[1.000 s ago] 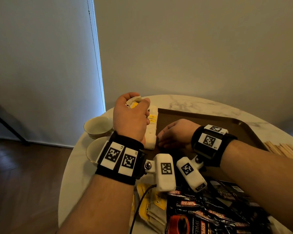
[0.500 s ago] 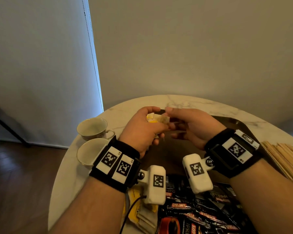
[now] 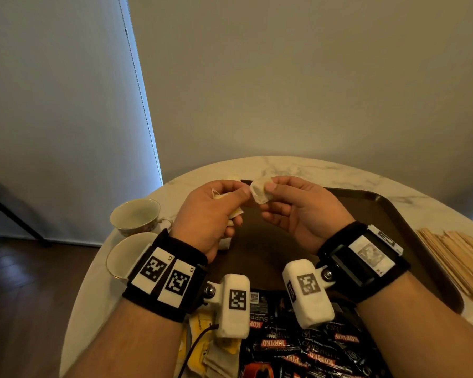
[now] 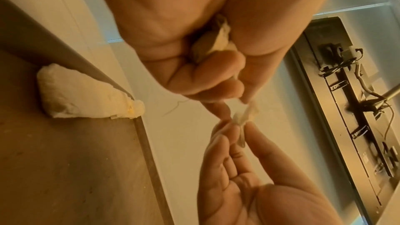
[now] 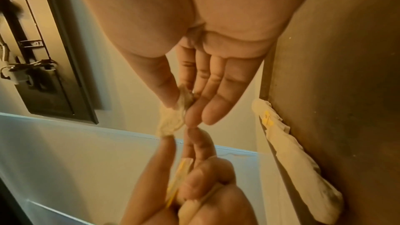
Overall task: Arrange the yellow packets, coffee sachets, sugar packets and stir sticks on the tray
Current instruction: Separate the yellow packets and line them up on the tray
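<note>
We hold both hands up over the brown tray [image 3: 410, 222], in the middle of the frame. Our left hand [image 3: 210, 214] is curled round a small bunch of yellow packets [image 3: 235, 213], with the fingers tucked tight. Our right hand [image 3: 298, 211] pinches one pale packet [image 3: 260, 192] between thumb and first finger, and its other fingers are spread out loose. The two hands almost touch at the fingertips.

A row of pale packets [image 4: 86, 98] lies along the tray's left edge, in the left of the left wrist view. The coffee sachets [image 3: 311, 347] sit in a dark heap at the bottom of the frame, on the desk [image 3: 298, 167]. More yellow packets lie at the bottom left, beside that heap. The stir sticks [image 3: 456, 257] lie at the right edge, beside the tray. Two cups [image 3: 134, 214] stand at the left, off the tray.

We think the step now is pulling one packet free from the bunch, though the wrist views are blurry, so it may be a pass from hand to hand. To do it well, we should pinch the packet by its edge, not its soft middle. We should pull slowly, so the others do not slip out. Then we should lay it flat next to the row, lined up the same way.
</note>
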`<act>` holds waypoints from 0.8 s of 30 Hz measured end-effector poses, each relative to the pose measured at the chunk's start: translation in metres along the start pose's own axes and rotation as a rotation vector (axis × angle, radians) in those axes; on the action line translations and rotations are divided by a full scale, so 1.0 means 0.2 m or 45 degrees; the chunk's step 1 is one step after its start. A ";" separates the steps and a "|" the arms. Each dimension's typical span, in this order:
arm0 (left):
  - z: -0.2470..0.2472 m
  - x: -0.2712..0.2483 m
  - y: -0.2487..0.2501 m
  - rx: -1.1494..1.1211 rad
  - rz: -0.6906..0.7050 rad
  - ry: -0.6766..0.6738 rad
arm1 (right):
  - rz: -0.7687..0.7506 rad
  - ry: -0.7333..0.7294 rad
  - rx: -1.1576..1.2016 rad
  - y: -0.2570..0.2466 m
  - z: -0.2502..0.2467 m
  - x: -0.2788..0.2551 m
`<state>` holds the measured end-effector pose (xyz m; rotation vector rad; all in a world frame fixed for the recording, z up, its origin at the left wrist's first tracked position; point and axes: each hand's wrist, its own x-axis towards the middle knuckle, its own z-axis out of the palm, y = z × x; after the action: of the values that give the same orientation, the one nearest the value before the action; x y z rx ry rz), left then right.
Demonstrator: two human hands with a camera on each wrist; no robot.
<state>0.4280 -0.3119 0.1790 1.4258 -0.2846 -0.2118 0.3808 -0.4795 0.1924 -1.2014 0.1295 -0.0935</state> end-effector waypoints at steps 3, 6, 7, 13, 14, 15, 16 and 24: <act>0.02 -0.02 0.00 -0.004 0.045 -0.043 | -0.033 -0.043 -0.068 0.01 0.00 0.00; 0.01 0.00 -0.02 0.041 0.060 -0.024 | -0.067 -0.054 -0.058 0.02 -0.01 0.00; 0.00 0.00 -0.01 0.043 0.051 -0.011 | -0.070 -0.050 -0.036 0.02 -0.01 0.00; -0.01 0.00 -0.01 0.082 0.082 0.011 | -0.003 -0.004 0.007 0.04 -0.02 0.03; -0.01 0.00 -0.01 0.073 0.087 0.042 | -0.009 0.015 -0.024 0.04 -0.02 0.03; -0.01 0.01 -0.01 0.057 0.086 0.077 | -0.028 0.042 -0.053 0.05 -0.02 0.04; -0.01 0.01 -0.02 0.033 0.077 0.107 | -0.051 0.067 -0.073 0.04 -0.02 0.04; 0.00 0.02 -0.02 -0.007 0.064 0.079 | 0.012 -0.182 -0.276 0.04 0.00 0.00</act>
<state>0.4314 -0.3132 0.1755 1.4150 -0.2687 -0.1267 0.3810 -0.4758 0.1845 -1.4195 0.0198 0.0157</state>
